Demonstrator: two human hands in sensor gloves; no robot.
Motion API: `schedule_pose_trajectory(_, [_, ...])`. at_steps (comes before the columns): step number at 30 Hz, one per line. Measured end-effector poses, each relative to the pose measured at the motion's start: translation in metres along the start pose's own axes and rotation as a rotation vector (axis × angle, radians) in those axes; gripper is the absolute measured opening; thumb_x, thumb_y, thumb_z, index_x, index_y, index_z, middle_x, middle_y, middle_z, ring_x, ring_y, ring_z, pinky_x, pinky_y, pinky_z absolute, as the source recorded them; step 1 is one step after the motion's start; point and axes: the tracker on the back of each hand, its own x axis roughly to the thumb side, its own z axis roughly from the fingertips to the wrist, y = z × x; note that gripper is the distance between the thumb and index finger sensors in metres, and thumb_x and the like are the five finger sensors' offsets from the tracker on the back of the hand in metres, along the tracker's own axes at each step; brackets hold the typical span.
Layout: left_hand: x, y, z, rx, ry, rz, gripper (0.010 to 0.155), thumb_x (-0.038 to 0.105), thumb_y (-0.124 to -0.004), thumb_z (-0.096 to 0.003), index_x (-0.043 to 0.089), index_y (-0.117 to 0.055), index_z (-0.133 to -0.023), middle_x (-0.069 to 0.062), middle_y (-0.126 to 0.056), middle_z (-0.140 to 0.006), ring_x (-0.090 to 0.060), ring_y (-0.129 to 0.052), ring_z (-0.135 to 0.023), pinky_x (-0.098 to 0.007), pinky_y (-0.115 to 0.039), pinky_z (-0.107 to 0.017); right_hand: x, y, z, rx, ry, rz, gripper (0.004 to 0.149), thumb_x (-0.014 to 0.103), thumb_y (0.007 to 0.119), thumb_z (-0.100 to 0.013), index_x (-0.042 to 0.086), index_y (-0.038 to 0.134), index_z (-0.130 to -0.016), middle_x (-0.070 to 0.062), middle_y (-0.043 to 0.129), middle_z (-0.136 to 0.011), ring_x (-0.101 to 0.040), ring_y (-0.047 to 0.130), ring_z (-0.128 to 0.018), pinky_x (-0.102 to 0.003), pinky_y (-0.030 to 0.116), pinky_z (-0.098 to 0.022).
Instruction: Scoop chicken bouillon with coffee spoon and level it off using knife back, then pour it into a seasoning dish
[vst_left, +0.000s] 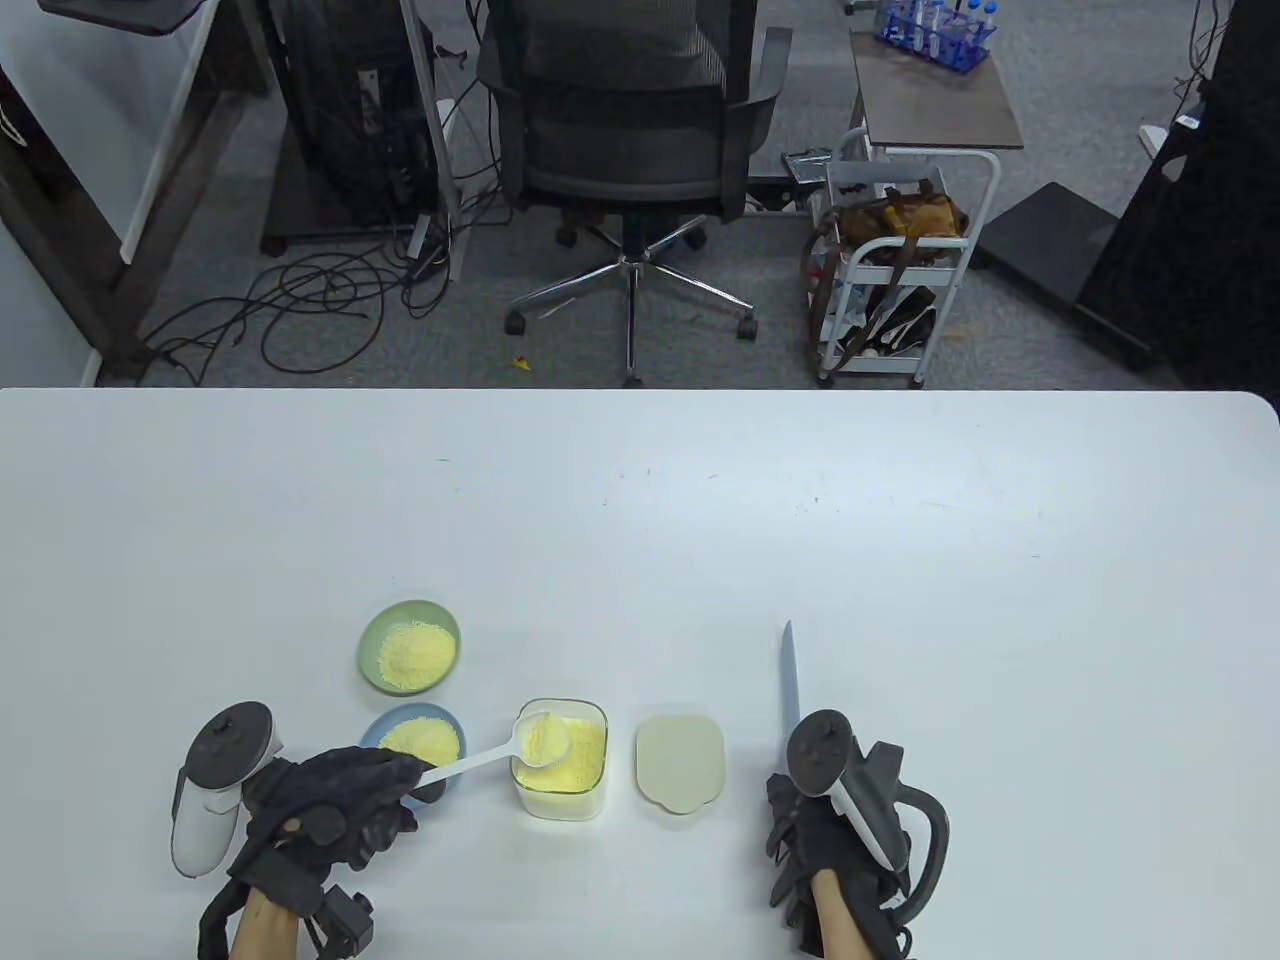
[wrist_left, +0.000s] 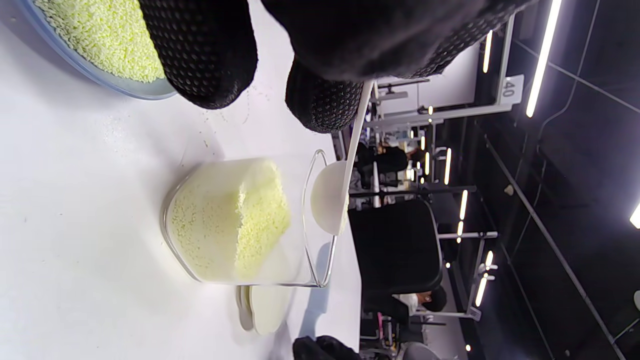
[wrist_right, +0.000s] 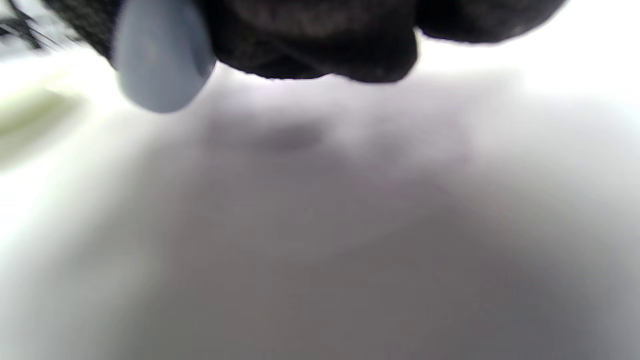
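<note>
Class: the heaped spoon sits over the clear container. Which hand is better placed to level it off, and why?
The right hand: it grips the knife, blade pointing away. The left hand is occupied holding the spoon over the container.

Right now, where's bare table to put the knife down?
Free: the far half beyond the green dish and knife, and right of the right hand. Crowded: dishes, tub, lid in the near-left cluster; only narrow gaps.
</note>
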Motion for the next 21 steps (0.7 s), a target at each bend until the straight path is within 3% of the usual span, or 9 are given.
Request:
schedule_pose_trajectory(3, [0.0, 0.0, 0.0, 0.005, 0.002, 0.004, 0.045, 0.036, -0.08, -0.0452, -0.004, -0.092, -0.062, 0.004, -0.094, -0.012, 0.004, -0.082, 0.009, -0.032, -0.083, -0.039, 0.043, -0.024, 0.032, -0.03, -0.278, -0.152, 0.045, 0.039, 0.082, -0.044, 0.002, 0.076, -0.07, -0.014, 0.087, -0.045, -0.017, 0.085, -0.018, -0.042, 0.078, -0.023])
schedule_pose_trajectory(5, [0.0, 0.001, 0.001, 0.006, 0.002, 0.005, 0.045, 0.036, -0.08, -0.0451, -0.004, -0.092, -0.062, 0.004, -0.095, -0.011, 0.005, -0.082, 0.009, -0.032, -0.083, -0.039, 0.064, -0.031, 0.046, -0.028, -0.383, -0.179, 0.045, 0.038, 0.083, -0.044, 0.002, 0.077, -0.07, -0.014, 0.087, -0.045, -0.017, 0.085, -0.018, -0.043, 0.078, -0.023])
schedule_pose_trajectory(9, [-0.001, 0.002, 0.002, 0.011, 0.004, 0.011, 0.045, 0.036, -0.08, -0.0452, -0.004, -0.092, -0.062, 0.004, -0.095, -0.012, 0.005, -0.082, 0.009, -0.032, -0.083, -0.039, 0.11, -0.022, 0.069, 0.052, -0.569, -0.211, 0.045, 0.039, 0.082, -0.045, 0.003, 0.077, -0.07, -0.014, 0.087, -0.045, -0.017, 0.085, -0.018, -0.042, 0.078, -0.023])
schedule_pose_trajectory(14, [0.0, 0.001, 0.002, -0.003, -0.001, 0.018, 0.045, 0.036, -0.08, -0.0451, -0.004, -0.092, -0.062, 0.004, -0.095, -0.011, 0.005, -0.082, 0.009, -0.032, -0.083, -0.039, 0.135, 0.003, 0.073, 0.11, -0.593, -0.14, 0.044, 0.039, 0.081, -0.046, 0.003, 0.076, -0.07, -0.013, 0.087, -0.045, -0.016, 0.086, -0.018, -0.041, 0.078, -0.023])
schedule_pose_trajectory(21, [0.0, 0.002, 0.003, 0.002, -0.001, 0.014, 0.045, 0.036, -0.08, -0.0451, -0.004, -0.092, -0.062, 0.003, -0.095, -0.011, 0.005, -0.082, 0.009, -0.032, -0.083, -0.039, 0.129, 0.003, 0.071, 0.07, -0.552, -0.119, 0.044, 0.039, 0.081, -0.045, 0.003, 0.077, -0.07, -0.013, 0.087, -0.044, -0.017, 0.085, -0.017, -0.042, 0.078, -0.023])
